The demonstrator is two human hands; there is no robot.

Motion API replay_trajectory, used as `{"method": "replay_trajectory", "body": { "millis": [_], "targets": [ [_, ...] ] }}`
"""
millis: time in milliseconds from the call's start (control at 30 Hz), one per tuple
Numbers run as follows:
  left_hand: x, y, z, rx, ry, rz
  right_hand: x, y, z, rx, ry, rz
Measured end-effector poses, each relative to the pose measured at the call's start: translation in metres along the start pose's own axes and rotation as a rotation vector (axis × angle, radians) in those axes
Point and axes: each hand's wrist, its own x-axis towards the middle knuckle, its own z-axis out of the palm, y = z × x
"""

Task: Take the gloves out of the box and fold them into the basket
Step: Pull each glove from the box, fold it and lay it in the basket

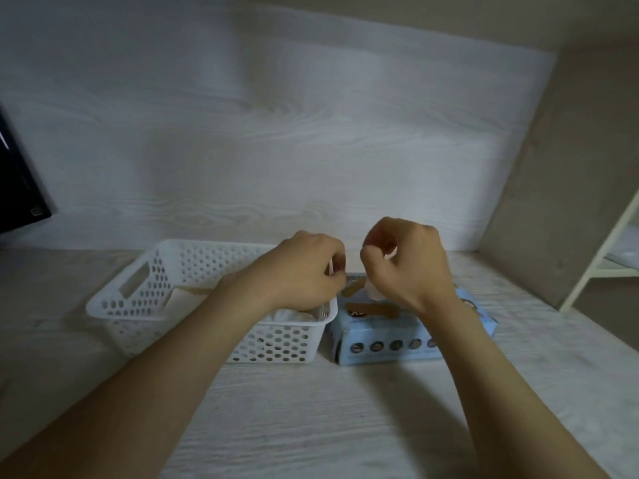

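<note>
Glove [375,292] pinched between left hand [304,271] and right hand [404,261] over the box [380,344] may tear or drag extras out if yanked.

L hand [304,274], R hand [411,267] pinching glove [375,293], over box [380,352]

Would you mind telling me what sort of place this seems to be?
Probably a home or office work nook: a pale wood-grain desk with a matching back panel, the dark edge of what looks like a monitor at left, and a white shelf frame at right.
</note>
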Motion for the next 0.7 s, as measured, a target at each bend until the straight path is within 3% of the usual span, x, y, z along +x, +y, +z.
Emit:
{"method": "replay_trajectory", "body": {
  "millis": [167, 233, 333, 533, 700],
  "targets": [
    [0.001, 0.015, 0.016, -0.021, 0.132, -0.054, -0.011, 0.038, -0.005, 0.129, -0.344, 0.154],
    [0.000, 0.019, 0.019, -0.027, 0.153, -0.075, -0.011, 0.043, -0.006, 0.186, -0.389, 0.189],
    [-0.004, 0.025, 0.022, -0.024, 0.109, -0.063, -0.009, 0.045, -0.005, 0.222, -0.255, 0.224],
    [-0.006, 0.027, 0.034, 0.117, 0.078, 0.006, -0.011, 0.060, 0.006, -0.119, -0.080, 0.140],
    [-0.005, 0.026, 0.038, 0.149, 0.093, 0.033, -0.011, 0.062, 0.015, -0.107, 0.094, 0.017]
  ]
}}
